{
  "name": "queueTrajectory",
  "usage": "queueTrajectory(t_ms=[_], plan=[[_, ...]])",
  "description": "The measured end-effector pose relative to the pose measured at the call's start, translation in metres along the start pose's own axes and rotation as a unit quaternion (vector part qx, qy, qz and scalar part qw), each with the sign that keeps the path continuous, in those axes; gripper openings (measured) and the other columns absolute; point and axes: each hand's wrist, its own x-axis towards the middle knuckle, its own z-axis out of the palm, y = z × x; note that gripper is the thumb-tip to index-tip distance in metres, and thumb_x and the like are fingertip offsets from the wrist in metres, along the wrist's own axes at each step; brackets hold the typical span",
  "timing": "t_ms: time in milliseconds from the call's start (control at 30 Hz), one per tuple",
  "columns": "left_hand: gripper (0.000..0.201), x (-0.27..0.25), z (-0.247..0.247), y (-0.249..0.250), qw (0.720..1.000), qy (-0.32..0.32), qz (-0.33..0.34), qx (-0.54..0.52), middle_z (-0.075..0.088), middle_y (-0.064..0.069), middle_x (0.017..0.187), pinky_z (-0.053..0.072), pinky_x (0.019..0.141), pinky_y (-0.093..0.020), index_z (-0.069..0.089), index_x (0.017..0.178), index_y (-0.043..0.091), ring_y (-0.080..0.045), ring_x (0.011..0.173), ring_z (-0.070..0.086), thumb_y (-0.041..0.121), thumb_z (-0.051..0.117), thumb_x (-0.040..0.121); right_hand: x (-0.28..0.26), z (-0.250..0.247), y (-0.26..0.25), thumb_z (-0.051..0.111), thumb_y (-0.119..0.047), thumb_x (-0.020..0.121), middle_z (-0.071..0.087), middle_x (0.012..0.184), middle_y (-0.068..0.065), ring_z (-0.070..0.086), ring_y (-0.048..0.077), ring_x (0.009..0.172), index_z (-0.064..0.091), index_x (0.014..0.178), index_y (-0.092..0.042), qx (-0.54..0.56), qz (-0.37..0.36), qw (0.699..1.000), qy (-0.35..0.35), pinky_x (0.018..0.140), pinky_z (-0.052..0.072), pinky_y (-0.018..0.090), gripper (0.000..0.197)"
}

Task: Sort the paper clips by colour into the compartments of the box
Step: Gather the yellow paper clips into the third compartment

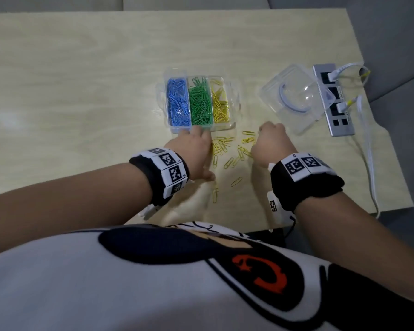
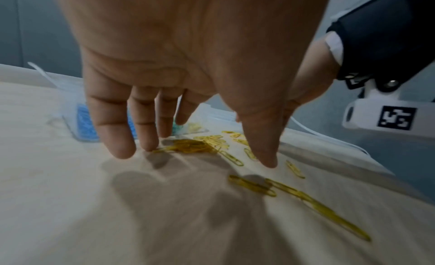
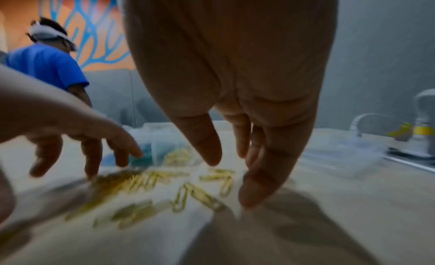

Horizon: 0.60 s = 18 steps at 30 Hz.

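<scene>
A clear box [image 1: 175, 73] stands mid-table with three compartments: blue clips [image 1: 177, 101] left, green clips [image 1: 201, 101] middle, yellow clips [image 1: 221, 103] right. Loose yellow clips [image 1: 234, 154] lie scattered on the table just in front of it. My left hand [image 1: 196, 146] is at their left side, open, its straight fingers [image 2: 148, 138] touching a small heap of yellow clips [image 2: 188, 146]. My right hand [image 1: 270, 142] is at their right side, its fingers [image 3: 259, 185] pointing down beside several yellow clips [image 3: 202, 194] and holding nothing. The box [image 3: 164, 138] shows blurred behind them.
The clear lid [image 1: 294, 99] lies right of the box. A grey power strip [image 1: 332, 99] with white cables [image 1: 368, 151] runs along the table's right edge. A person in a blue shirt [image 3: 44, 64] sits beyond the table. Bare wood lies left of the box.
</scene>
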Motion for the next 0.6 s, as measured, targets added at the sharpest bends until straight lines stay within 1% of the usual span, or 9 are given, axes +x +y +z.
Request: queueTrajectory(t_ms=[67, 167, 200, 267, 367, 400, 467, 533, 600], plan=[[0.096, 0.008, 0.001, 0.004, 1.000, -0.002, 0.001, 0.003, 0.042, -0.012, 0.130, 0.047, 0.094, -0.049, 0.035, 0.135, 0.011, -0.035, 0.118, 0.044, 0.062, 0.075, 0.063, -0.003, 0.011, 0.003, 0.048, -0.010, 0.089, 0.034, 0.131, 0.014, 0.048, 0.035, 0.114, 0.045, 0.125, -0.005, -0.035, 0.014, 0.999, -0.035, 0.081, 0.039, 0.037, 0.037], [0.080, 0.016, 0.002, 0.008, 0.999, -0.009, 0.013, 0.029, 0.043, -0.012, 0.124, 0.048, 0.089, -0.049, 0.042, 0.127, 0.012, -0.038, 0.112, 0.045, 0.053, 0.076, 0.067, -0.009, 0.024, -0.001, 0.066, -0.034, 0.084, 0.035, 0.129, 0.011, 0.044, 0.031, 0.117, 0.045, 0.128, -0.009, -0.056, -0.077, 0.995, -0.031, 0.093, 0.044, 0.040, 0.054], [0.070, 0.018, 0.001, 0.011, 0.999, -0.006, 0.022, 0.035, 0.044, -0.013, 0.122, 0.048, 0.088, -0.048, 0.044, 0.124, 0.011, -0.038, 0.110, 0.047, 0.047, 0.074, 0.072, -0.011, 0.028, -0.002, 0.071, -0.037, 0.081, 0.037, 0.128, 0.010, 0.044, 0.030, 0.116, 0.046, 0.128, -0.010, -0.068, -0.107, 0.992, -0.028, 0.094, 0.044, 0.040, 0.060], [0.043, 0.023, -0.002, 0.015, 0.999, 0.011, 0.034, 0.025, 0.048, -0.015, 0.116, 0.046, 0.084, -0.044, 0.048, 0.117, 0.008, -0.038, 0.105, 0.052, 0.030, 0.063, 0.084, -0.012, 0.034, -0.003, 0.073, -0.031, 0.080, 0.040, 0.124, 0.010, 0.047, 0.031, 0.112, 0.049, 0.125, -0.010, -0.089, -0.150, 0.985, -0.011, 0.091, 0.045, 0.041, 0.055], [0.022, 0.028, -0.005, 0.019, 0.999, 0.021, 0.046, 0.019, 0.054, -0.016, 0.108, 0.046, 0.075, -0.039, 0.052, 0.109, 0.006, -0.035, 0.098, 0.058, 0.019, 0.050, 0.092, -0.010, 0.042, -0.002, 0.057, -0.011, 0.088, 0.046, 0.111, 0.014, 0.053, 0.036, 0.100, 0.055, 0.111, -0.008, -0.102, -0.198, 0.974, 0.042, 0.080, 0.047, 0.041, 0.023], [0.019, 0.030, -0.005, 0.020, 0.998, 0.020, 0.050, 0.020, 0.056, -0.016, 0.106, 0.044, 0.072, -0.037, 0.054, 0.106, 0.007, -0.034, 0.095, 0.059, 0.019, 0.049, 0.093, -0.010, 0.043, -0.002, 0.051, -0.005, 0.089, 0.048, 0.107, 0.015, 0.054, 0.037, 0.097, 0.056, 0.106, -0.006, -0.105, -0.209, 0.971, 0.053, 0.076, 0.045, 0.041, 0.018], [0.016, 0.031, -0.007, 0.021, 0.998, 0.007, 0.052, 0.026, 0.059, -0.015, 0.104, 0.041, 0.068, -0.034, 0.056, 0.103, 0.008, -0.032, 0.094, 0.060, 0.017, 0.049, 0.092, -0.008, 0.043, -0.001, 0.046, 0.000, 0.088, 0.051, 0.102, 0.017, 0.054, 0.037, 0.091, 0.057, 0.099, -0.004, -0.114, -0.225, 0.966, 0.062, 0.071, 0.042, 0.041, 0.016], [0.018, 0.031, -0.010, 0.023, 0.998, -0.006, 0.048, 0.036, 0.060, -0.014, 0.103, 0.040, 0.067, -0.033, 0.058, 0.105, 0.008, -0.032, 0.095, 0.060, 0.017, 0.048, 0.093, -0.006, 0.041, 0.000, 0.048, -0.002, 0.088, 0.053, 0.099, 0.017, 0.055, 0.037, 0.089, 0.060, 0.097, -0.003, -0.119, -0.230, 0.964, 0.068, 0.070, 0.043, 0.041, 0.015], [0.021, 0.032, -0.015, 0.023, 0.999, -0.020, 0.036, 0.031, 0.058, -0.013, 0.094, 0.040, 0.066, -0.033, 0.060, 0.106, 0.007, -0.031, 0.093, 0.060, 0.020, 0.048, 0.094, -0.003, 0.038, 0.000, 0.051, -0.005, 0.088, 0.056, 0.099, 0.016, 0.057, 0.037, 0.090, 0.065, 0.098, -0.005, -0.109, -0.228, 0.965, 0.066, 0.073, 0.046, 0.039, 0.018]])
